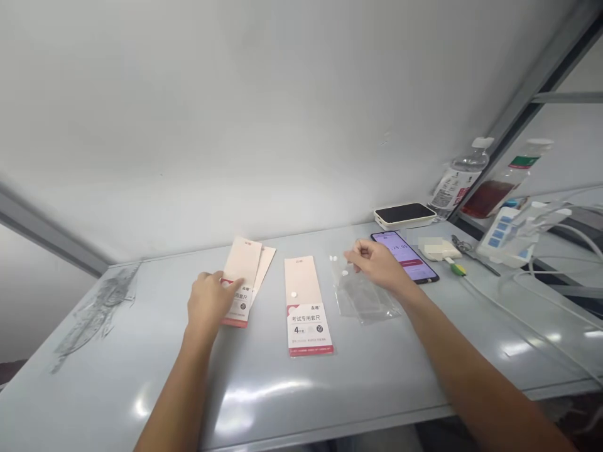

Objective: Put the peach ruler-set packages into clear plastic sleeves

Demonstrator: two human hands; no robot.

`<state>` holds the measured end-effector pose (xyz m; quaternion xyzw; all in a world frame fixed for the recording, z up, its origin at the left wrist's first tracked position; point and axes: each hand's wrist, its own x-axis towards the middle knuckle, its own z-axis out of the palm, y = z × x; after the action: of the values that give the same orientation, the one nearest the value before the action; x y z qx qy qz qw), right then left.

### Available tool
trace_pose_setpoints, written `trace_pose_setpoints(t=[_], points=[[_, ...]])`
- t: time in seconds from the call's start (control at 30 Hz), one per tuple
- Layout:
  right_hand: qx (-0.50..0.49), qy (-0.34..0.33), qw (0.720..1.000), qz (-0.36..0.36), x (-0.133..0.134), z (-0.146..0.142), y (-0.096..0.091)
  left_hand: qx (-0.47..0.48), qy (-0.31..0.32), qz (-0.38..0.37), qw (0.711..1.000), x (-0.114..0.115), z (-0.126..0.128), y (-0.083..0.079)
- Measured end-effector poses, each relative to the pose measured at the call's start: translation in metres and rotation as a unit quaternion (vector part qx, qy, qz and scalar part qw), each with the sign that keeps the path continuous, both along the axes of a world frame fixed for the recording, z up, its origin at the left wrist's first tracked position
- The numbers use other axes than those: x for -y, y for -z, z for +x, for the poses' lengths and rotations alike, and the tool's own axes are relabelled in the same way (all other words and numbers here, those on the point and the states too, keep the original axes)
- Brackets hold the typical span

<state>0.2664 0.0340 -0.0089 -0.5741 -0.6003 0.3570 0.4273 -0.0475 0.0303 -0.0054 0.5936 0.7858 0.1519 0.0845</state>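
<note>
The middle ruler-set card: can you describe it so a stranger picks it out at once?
On the grey table, between the left hand and right hand, lies a pink-and-white ruler-set card. Unlike the card under the left hand, it lies alone, bearing a white disc.

Left hand [207, 304] covers middle of packaging card [242, 260] — small print [308, 336] too tiny to read; phone [414, 260] partly behind right hand [379, 267].

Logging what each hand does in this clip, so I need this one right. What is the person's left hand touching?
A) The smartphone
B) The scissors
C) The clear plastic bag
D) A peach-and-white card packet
D: the left hand rests on the peach-and-white card packet, at the left of the row on the table.
</note>
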Motion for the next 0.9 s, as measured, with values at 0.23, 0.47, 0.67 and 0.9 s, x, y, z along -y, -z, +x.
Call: trace_pose_setpoints(t=[0.23, 0.47, 0.67, 0.9], points=[[-0.095, 0.014, 0.991, 0.090, 0.011, -0.021, -0.001, 0.264, 0.039, -0.001, 0.964, 0.011, 0.019, -0.019], [-0.073, -0.006, 0.980, 0.187, 0.036, -0.057, -0.002, 0.459, 0.221, -0.015, 0.860, 0.050, 0.077, -0.014], [-0.225, -0.106, 0.963, 0.105, 0.044, -0.063, -0.004, 0.406, 0.148, 0.039, 0.901, 0.052, 0.083, -0.010], [-0.454, -0.172, 0.873, -0.046, 0.038, -0.060, 0.000, 0.479, 0.152, 0.008, 0.865, 0.050, 0.079, -0.025]])
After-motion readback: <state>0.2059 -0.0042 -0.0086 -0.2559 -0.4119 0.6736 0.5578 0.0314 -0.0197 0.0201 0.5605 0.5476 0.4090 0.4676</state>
